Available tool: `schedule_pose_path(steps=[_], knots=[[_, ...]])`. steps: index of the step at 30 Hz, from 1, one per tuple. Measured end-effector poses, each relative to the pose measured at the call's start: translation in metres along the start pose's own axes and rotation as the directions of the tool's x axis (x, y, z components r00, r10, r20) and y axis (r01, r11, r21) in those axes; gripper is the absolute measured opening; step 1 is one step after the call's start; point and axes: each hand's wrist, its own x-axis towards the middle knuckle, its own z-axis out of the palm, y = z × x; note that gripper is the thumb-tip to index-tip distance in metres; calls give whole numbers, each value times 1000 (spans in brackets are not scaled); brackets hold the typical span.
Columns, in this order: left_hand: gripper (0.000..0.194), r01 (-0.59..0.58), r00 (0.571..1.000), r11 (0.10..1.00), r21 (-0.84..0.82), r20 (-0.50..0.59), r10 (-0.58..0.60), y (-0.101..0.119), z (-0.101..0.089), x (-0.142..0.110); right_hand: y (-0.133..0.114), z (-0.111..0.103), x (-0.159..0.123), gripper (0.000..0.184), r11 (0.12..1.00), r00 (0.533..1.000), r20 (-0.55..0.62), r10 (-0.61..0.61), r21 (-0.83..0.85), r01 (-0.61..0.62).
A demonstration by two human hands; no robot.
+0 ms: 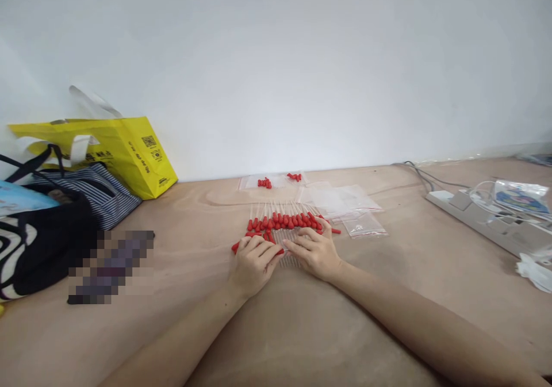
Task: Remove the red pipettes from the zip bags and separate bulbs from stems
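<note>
Several glass droppers with red rubber bulbs [282, 221] lie side by side in a row on the table, their clear tubes pointing toward the wall. Just in front of that row, my left hand [255, 260] is closed around a red rubber bulb [279, 252], held between thumb and fingers. My right hand [317, 252] meets it from the right, its fingertips pinched near the bulb's end; what they hold is too small to make out. Clear glass tubes [290, 261] lie beneath and between both hands. More red bulbs [236, 248] show beside my left hand.
Small plastic bags with red bulbs [264, 183] lie near the wall, beside flat clear zip bags [364, 226]. At left stand a yellow bag [146, 163], a striped pouch [107, 194] and a black bag [47, 249]. A power strip [483, 223] with cables lies at right.
</note>
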Motion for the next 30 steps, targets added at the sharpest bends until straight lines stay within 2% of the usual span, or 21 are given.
schedule_pose_path(steps=[7, 13, 25, 30], knots=[[10, 2, 1000, 1000, -4, 0, -2, -9, 6, -2, -1, 1, 1, 18, 1000, 999, -33, 8, -15, -9], [17, -10, 999, 1000, -13, 31, 10, -7, 2, -5, 0, 3, 0, 19, 998, 990, -130, -50, -30, 46], [21, -23, 996, 1000, 5, 91, 22, -6, 0, -7, -1, 5, -3, 18, 999, 994, -107, -33, -27, 30], [19, -23, 996, 1000, 8, 84, 22, -9, 1, -9, 0, 3, -5, 16, 1000, 996, -89, -25, -14, 24]])
